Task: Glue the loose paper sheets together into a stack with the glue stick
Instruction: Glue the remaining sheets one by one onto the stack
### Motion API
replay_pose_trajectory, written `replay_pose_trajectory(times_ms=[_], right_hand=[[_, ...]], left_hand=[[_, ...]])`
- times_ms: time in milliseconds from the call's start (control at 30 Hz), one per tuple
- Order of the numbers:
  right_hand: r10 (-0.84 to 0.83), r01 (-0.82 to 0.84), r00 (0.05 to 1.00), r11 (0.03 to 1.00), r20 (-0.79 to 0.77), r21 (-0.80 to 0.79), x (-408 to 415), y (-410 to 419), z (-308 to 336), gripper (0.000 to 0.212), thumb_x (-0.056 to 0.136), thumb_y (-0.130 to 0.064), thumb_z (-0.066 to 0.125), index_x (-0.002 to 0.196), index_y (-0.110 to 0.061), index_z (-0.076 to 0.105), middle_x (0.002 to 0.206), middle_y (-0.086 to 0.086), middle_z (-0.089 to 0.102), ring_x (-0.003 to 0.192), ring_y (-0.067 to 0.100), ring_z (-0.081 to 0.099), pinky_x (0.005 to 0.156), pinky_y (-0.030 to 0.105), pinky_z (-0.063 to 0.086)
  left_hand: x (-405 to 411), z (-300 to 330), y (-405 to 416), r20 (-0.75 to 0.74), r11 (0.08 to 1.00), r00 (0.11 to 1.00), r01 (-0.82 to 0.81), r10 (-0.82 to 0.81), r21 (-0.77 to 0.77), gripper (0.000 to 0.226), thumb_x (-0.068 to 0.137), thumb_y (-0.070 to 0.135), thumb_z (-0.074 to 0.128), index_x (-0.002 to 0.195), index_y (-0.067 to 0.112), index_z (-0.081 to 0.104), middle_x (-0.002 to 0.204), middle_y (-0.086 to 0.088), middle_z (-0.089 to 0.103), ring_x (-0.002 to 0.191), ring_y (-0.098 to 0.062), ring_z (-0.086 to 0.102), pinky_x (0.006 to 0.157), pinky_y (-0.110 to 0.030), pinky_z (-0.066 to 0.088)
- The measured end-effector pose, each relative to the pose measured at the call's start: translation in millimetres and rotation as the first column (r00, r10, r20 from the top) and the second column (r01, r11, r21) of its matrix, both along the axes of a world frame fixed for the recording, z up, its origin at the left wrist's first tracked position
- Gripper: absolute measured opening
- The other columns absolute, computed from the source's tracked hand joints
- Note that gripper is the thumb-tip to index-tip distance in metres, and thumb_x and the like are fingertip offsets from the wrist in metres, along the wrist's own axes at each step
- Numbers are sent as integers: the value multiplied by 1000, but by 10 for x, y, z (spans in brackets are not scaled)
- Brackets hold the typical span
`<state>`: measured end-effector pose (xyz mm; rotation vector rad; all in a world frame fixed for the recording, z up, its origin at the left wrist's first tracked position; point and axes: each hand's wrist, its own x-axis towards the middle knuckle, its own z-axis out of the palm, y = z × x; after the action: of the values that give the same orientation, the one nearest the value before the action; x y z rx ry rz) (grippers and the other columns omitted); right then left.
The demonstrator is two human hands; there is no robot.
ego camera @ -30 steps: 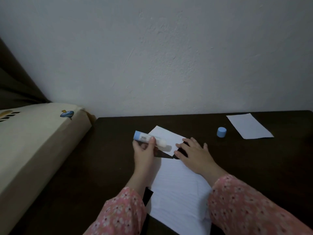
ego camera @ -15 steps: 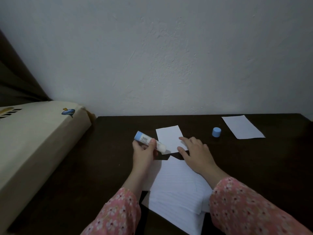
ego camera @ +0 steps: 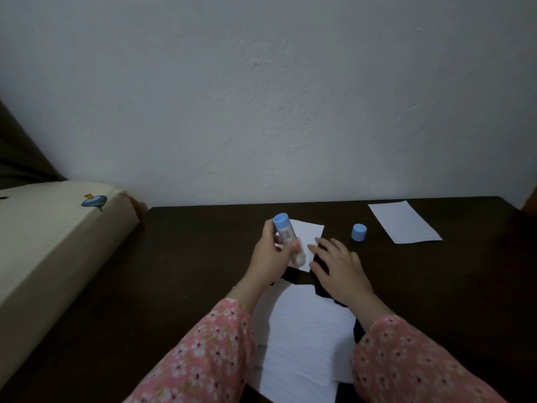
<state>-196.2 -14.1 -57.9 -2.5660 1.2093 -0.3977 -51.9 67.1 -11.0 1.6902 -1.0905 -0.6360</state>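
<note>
My left hand grips an uncapped glue stick, blue end up, its white tip down on a small white paper sheet on the dark table. My right hand lies flat with straight fingers, its fingertips pressing the sheet's right edge. The blue cap stands on the table to the right of the sheet. Near me, between my sleeves, lies a loose pile of larger lined white sheets. Another white sheet lies alone at the back right.
A pale wall rises right behind the table's far edge. To the left a cream cushion or mattress with a small spinning-top print butts against the table. Bare dark tabletop stretches left and right of the papers.
The glue stick has tipped from slanted to nearly upright, tip lower on the small sheet. My right hand stays on the sheet's right edge. The camera has tilted slightly.
</note>
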Motion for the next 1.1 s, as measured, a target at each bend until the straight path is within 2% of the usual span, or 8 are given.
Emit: replay_pose_trajectory(times_ms=[100,400,633,700,833,900,1000,1100], right_hand=[[0,3,998,999,-64,40,23,-12,-13,43,101,-44,35,144,-41,36,156,-19,22,146,10,9,116,43,13],[-4,7,998,999,-55,52,32,-6,11,43,97,-48,41,139,-39,42,155,-16,26,146,12,13,116,45,13],[-6,9,999,998,-54,62,41,-10,25,43,96,-47,42,138,-39,43,154,-16,28,145,11,14,114,45,14],[-9,12,998,998,-56,63,39,-12,27,43,96,-48,42,138,-39,43,153,-16,28,145,11,14,114,44,14],[-11,14,998,998,-59,55,36,-6,30,43,97,-48,41,139,-38,43,153,-17,28,144,11,14,114,44,15],[-9,12,998,999,-61,51,35,-4,36,43,97,-47,41,139,-38,43,153,-17,28,144,11,14,114,44,15],[-6,9,998,998,-60,55,33,-2,35,43,97,-47,40,139,-38,43,153,-17,28,144,11,13,115,44,15],[-3,6,998,999,-55,52,31,-1,28,43,97,-47,40,139,-38,43,153,-17,28,144,11,13,114,44,14]], left_hand=[[-27,-63,-24,42,1000,999,9,-9,5,49,93,20,60,134,32,36,113,5,56,89,-2,56,63,-13,44],[-3,-95,-16,202,992,974,88,-104,89,54,93,24,59,139,35,33,105,9,55,82,-4,56,59,-12,39],[40,-89,-16,165,989,979,108,-123,97,57,94,19,57,143,34,30,108,9,51,82,-7,53,65,-17,40],[83,-97,-24,177,990,978,92,-109,102,60,94,20,57,144,35,28,111,7,51,86,-8,52,68,-19,41],[229,-83,13,154,995,985,65,-76,75,56,93,16,57,140,33,32,117,11,50,112,-9,49,87,-26,43],[273,-71,32,142,995,987,62,-72,75,57,93,14,57,141,32,32,119,12,48,117,-9,46,92,-27,42],[341,-80,37,143,996,989,30,-41,79,58,93,12,56,142,31,32,129,6,51,123,-13,46,94,-28,41],[412,-92,56,115,997,993,-17,7,81,60,93,11,57,143,30,30,139,0,48,130,-19,44,101,-37,43]])
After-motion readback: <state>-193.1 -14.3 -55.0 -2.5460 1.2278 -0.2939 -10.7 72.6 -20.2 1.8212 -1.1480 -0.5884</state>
